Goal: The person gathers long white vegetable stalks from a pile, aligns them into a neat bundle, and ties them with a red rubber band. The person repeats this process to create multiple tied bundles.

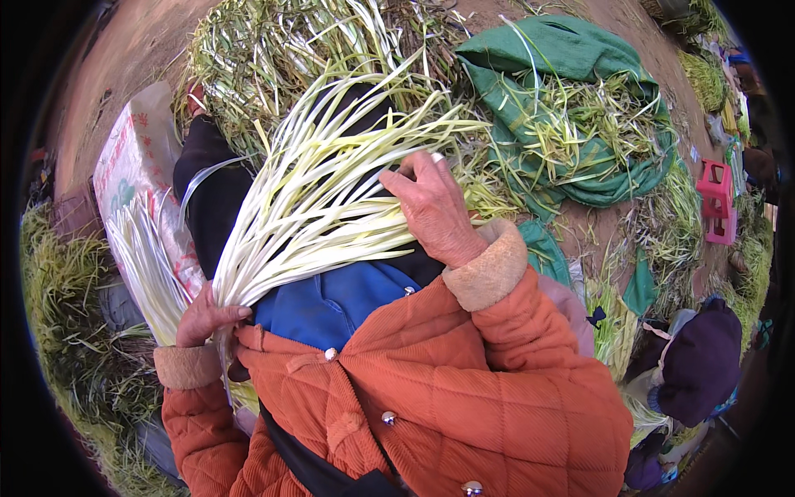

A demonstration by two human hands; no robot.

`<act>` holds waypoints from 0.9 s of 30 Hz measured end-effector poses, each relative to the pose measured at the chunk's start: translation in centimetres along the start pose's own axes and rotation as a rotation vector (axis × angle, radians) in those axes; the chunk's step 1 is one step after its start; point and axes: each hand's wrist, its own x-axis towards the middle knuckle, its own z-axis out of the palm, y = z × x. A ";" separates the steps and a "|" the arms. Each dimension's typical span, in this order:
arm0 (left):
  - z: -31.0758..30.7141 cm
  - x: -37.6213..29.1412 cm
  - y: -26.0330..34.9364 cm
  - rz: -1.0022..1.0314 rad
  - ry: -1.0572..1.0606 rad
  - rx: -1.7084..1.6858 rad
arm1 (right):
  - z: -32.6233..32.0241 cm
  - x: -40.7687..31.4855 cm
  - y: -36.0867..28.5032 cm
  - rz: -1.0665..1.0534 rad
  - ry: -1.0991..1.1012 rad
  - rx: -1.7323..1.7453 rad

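A fanned bunch of pale yellow-white leafy stalks [310,205], which look like blanched chives, lies across my lap. My left hand [208,317] is closed around its white lower ends. Over the leafy side is my right hand [431,205], its fingers bent, with a white band on one fingertip; whether a leaf is between the fingers is unclear. Beside my left hand, a second bundle of white stalks [146,267] rests on a white woven sack with red print [146,149]. My blue garment [310,304] shows under the bunch.
A large heap of loose leaves [248,56] lies ahead. At the right, a green woven sack [559,46] holds leaf scraps. Farther right stand pink plastic stools [717,199]. A person in dark purple clothing [702,366] is at the lower right. More greenery [68,310] is piled at the left.
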 end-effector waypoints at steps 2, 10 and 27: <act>0.1 -0.1 0.1 -0.018 -0.004 -0.030 | -0.2 0.3 -0.1 -0.157 0.072 -0.167; 0.5 -0.1 0.4 -0.004 -0.029 -0.144 | 1.0 -0.2 0.1 -0.138 -0.020 0.136; 0.3 0.3 0.1 0.002 -0.042 -0.113 | 1.4 2.6 0.4 0.038 0.005 0.294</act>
